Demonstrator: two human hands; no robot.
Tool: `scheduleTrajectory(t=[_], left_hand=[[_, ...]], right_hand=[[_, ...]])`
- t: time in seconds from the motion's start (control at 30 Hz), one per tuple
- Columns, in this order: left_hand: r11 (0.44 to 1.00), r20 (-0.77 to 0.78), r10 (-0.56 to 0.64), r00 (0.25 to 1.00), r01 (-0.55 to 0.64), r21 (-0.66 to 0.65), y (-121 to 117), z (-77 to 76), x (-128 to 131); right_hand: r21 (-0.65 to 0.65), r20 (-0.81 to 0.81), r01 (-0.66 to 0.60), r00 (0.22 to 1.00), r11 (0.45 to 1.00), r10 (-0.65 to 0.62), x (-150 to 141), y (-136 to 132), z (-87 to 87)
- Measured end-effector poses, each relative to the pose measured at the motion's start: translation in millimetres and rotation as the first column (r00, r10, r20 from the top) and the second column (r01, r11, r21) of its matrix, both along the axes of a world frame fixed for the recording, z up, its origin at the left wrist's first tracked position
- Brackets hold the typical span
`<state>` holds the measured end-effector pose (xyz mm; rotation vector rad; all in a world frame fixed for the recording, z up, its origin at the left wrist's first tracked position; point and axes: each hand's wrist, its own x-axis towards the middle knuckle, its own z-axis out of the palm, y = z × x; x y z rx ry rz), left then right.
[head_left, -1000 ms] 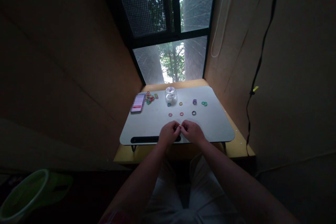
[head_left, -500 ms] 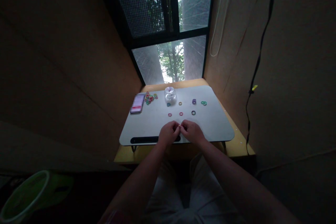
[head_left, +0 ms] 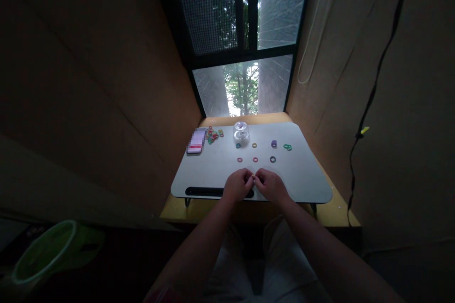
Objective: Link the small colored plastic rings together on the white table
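Note:
My left hand (head_left: 237, 184) and my right hand (head_left: 273, 184) meet fingertip to fingertip over the near edge of a small grey lap table (head_left: 305, 175). Both are closed in a pinch on a tiny yellowish ring (head_left: 253, 177) held between them. Beyond my hands, small coloured rings lie singly on the table: two pink ones (head_left: 240, 159), a dark one (head_left: 272, 159), a yellow one (head_left: 254, 145), a purple one (head_left: 273, 143) and a green one (head_left: 287, 147). A pile of coloured rings (head_left: 213, 135) lies at the far left.
A small clear glass jar (head_left: 241, 131) stands at the back middle. A phone (head_left: 196, 142) lies at the table's left side. The table rests on a yellow ledge (head_left: 334, 213) under a window. Brown walls close in on both sides. A green bowl (head_left: 46, 258) sits low at left.
My hands stay pinched together on the tiny ring. The view has shifted, so everything sits slightly right and lower in the picture.

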<state>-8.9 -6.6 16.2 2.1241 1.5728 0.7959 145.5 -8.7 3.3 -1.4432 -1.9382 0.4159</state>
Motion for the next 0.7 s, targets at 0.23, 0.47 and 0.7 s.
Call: scheduleTrajectory(t=[0.23,0.47,0.7], left_hand=[[1.000,0.023,0.012,1.000,-0.012,-0.002,1.5,-2.3,-0.2],[1.000,0.058,0.009,0.998,-0.009,-0.012,1.8,-1.6,-0.9],[0.998,0.126,-0.006,0.992,0.014,-0.064,2.0,2.1,-3.3]], right_hand=[[0.010,-0.005,-0.022,1.000,1.000,0.022,0.9,0.5,-0.1],[0.004,-0.016,-0.050,0.999,0.999,0.050,1.8,1.9,-2.6],[-0.015,-0.023,-0.073,0.997,0.997,0.073,2.4,4.0,-6.1]])
